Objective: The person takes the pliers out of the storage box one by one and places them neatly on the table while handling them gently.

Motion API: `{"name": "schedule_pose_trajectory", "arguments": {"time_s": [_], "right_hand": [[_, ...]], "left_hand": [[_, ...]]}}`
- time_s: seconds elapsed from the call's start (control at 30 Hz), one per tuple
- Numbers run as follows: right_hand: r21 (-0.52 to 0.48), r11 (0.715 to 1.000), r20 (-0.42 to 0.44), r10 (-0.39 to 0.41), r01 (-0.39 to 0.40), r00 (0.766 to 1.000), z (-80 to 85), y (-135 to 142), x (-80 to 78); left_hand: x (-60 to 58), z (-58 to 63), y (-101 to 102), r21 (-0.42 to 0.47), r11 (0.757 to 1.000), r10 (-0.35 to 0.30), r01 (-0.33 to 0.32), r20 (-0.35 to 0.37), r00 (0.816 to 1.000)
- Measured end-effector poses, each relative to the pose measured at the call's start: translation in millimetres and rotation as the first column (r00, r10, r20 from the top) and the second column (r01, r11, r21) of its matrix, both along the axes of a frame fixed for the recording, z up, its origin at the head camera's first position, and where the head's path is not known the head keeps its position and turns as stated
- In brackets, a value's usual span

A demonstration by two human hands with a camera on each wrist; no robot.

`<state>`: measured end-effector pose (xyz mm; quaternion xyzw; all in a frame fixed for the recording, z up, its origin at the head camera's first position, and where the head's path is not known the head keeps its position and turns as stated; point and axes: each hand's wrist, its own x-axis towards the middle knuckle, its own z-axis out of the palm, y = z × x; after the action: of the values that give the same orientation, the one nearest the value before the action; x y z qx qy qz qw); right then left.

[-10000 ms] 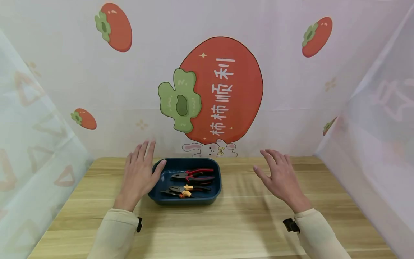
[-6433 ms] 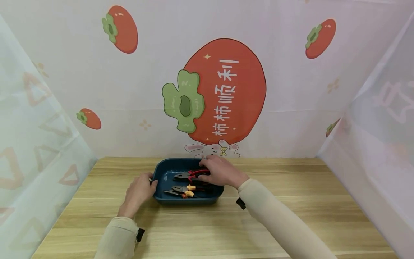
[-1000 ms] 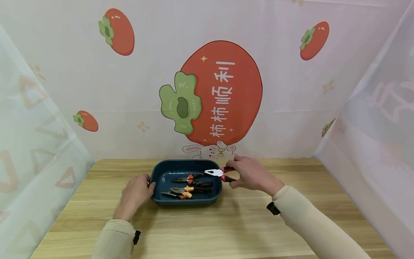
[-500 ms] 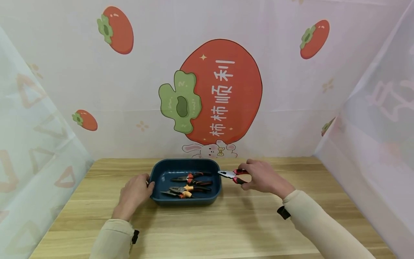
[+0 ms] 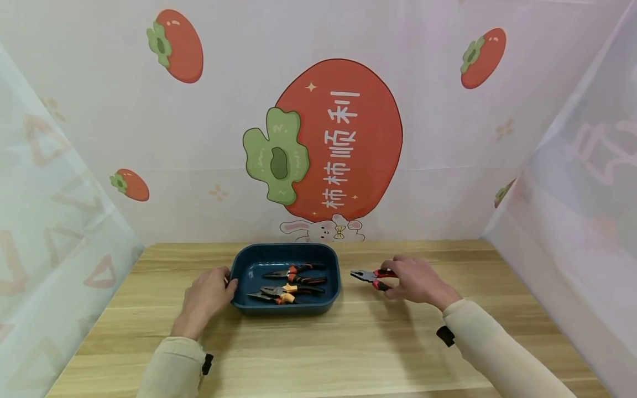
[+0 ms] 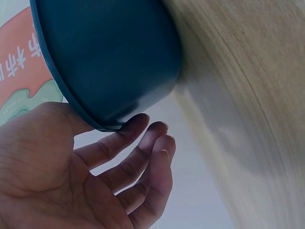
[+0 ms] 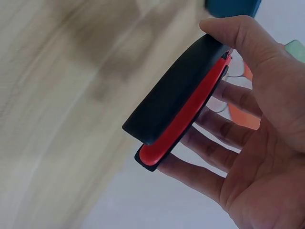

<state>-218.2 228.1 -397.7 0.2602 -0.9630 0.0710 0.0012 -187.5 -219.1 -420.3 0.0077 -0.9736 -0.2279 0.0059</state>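
To the right of the tray (image 5: 285,310), the red pliers (image 5: 367,275), likely stiff, fairly heavy and best gripped by their handles (image 7: 174,95), are pinched there between thumb and fingers by the right hand (image 5: 415,281), while the tray is pinched at its left end by the left hand (image 5: 206,296).

The head camera here looks forward and down on the tray (image 5: 285,310) from its near side. The left wrist's, close and rolled, faces the tray's left end; the right wrist's, to its right, eyes pliers (image 7: 176,90) closely. All catch the tray.
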Motion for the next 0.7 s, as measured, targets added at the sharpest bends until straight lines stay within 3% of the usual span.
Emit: {"name": "schedule_pose_trajectory", "arguments": {"time_s": [0.37,0.7], "right_hand": [[0.041,0.997,0.022,-0.061,0.06,0.998,-19.3,13.7,-3.2],[0.081,0.988,0.032,-0.133,0.13,0.991,-20.6,7.3,-9.0]], "left_hand": [[0.3,-0.8,0.2,0.005,1.0,-0.002,0.002,-0.01,1.0],[0.6,0.0,1.0,0.003,1.0,-0.001,0.001,-0.011,1.0]]}}
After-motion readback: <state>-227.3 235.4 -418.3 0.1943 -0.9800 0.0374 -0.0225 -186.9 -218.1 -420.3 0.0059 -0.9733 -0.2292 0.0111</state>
